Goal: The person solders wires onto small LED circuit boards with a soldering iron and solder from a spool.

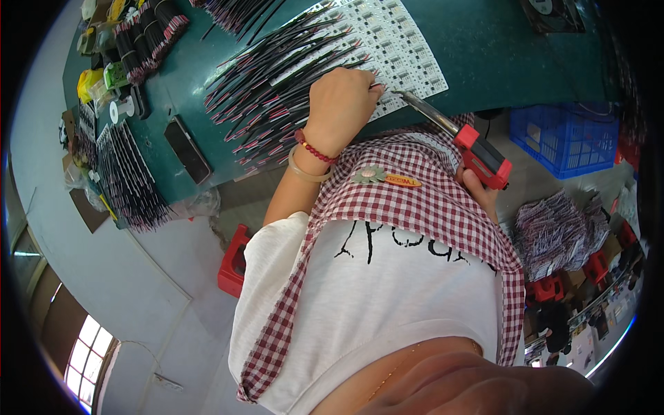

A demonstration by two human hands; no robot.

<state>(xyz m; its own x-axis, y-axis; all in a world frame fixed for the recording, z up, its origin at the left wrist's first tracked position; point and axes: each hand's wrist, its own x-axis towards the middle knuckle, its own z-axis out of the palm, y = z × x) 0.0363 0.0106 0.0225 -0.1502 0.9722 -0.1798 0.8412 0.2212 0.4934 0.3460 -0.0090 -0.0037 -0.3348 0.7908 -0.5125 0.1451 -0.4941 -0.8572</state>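
soldering iron [462, 135]: long axis diagonal, tip aimed up-left at white circuit panel [408, 52] on green table [498, 48] | right hand [481, 188]: fingers wrapped round its red handle, low beside apron | left hand [341, 104]: fingers curled, pressed on panel next to tip, wrist bent, by black-red wires [270, 97]

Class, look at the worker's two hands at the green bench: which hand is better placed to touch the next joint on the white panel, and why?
Right: the right hand grips the red soldering iron, tip at the white panel. The left hand rests on the wires.
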